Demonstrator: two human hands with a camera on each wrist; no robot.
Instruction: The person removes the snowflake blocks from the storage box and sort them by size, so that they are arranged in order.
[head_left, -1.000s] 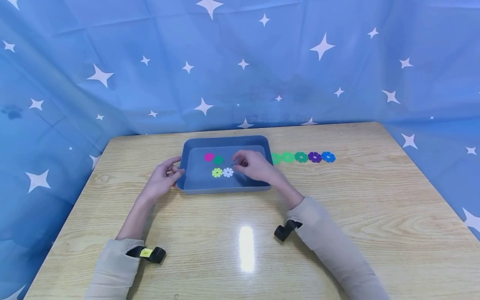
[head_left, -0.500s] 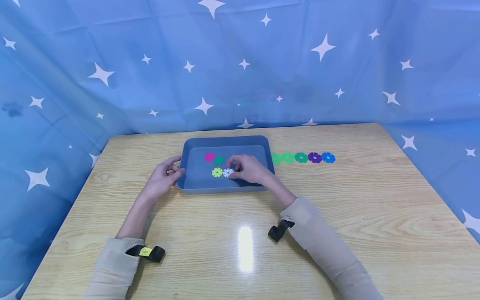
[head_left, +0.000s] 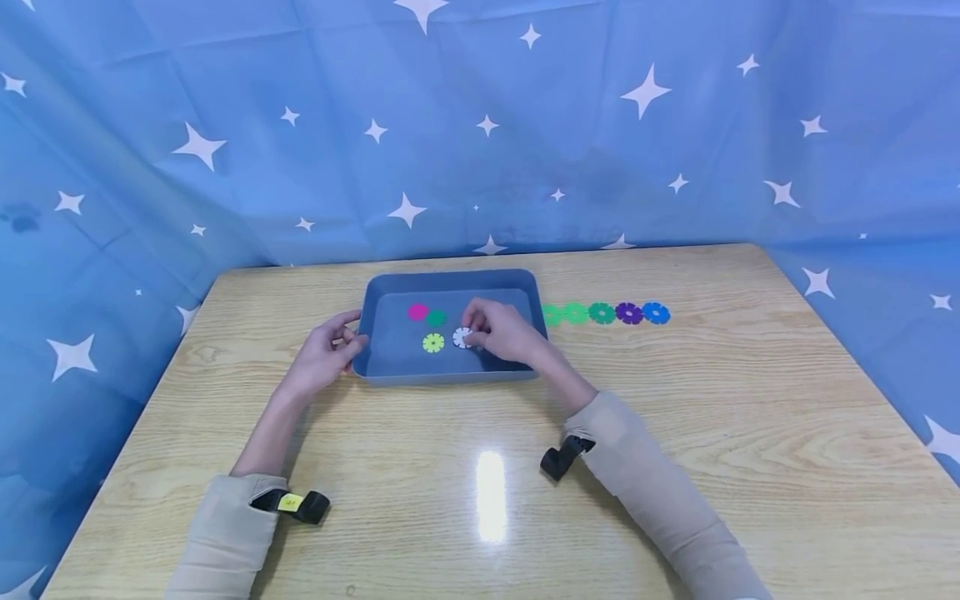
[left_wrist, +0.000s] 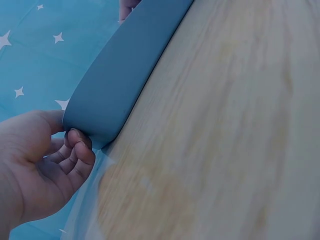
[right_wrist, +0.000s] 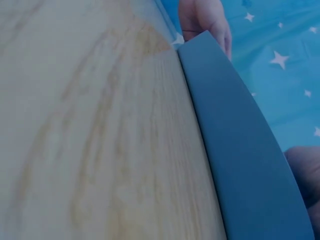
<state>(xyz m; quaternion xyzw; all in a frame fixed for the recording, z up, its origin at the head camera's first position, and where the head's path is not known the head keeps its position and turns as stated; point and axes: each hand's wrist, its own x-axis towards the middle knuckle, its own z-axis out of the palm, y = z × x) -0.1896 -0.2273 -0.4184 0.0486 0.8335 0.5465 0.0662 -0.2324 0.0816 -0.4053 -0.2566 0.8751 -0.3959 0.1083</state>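
Note:
The left hand [head_left: 322, 358] grips the left side of the blue-grey tray [head_left: 450, 380]; in the left wrist view its thumb and curled fingers [left_wrist: 82, 150] hold the tray's corner [left_wrist: 95, 120]. Inside the tray, the right hand [head_left: 506, 333] pinches a white notched disc [head_left: 461, 337] between thumb and fingertips. A yellow-green disc [head_left: 433, 342] lies to its left, with a pink disc [head_left: 417, 312] and a dark green disc [head_left: 437, 318] touching behind. In the right wrist view the tray wall [right_wrist: 240, 140] hides most of the right hand [right_wrist: 306, 172].
Right of the tray, a row of discs lies on the wooden table [head_left: 420, 467]: light green [head_left: 576, 313], dark green [head_left: 602, 313], purple [head_left: 629, 313] and blue [head_left: 656, 313], with another light green one beside the tray wall. A star-patterned blue cloth [head_left: 450, 167] hangs behind.
The right hand reached down to the white disc, took hold of it and moved it slightly right, away from the yellow-green disc. The left hand has stayed on the tray.

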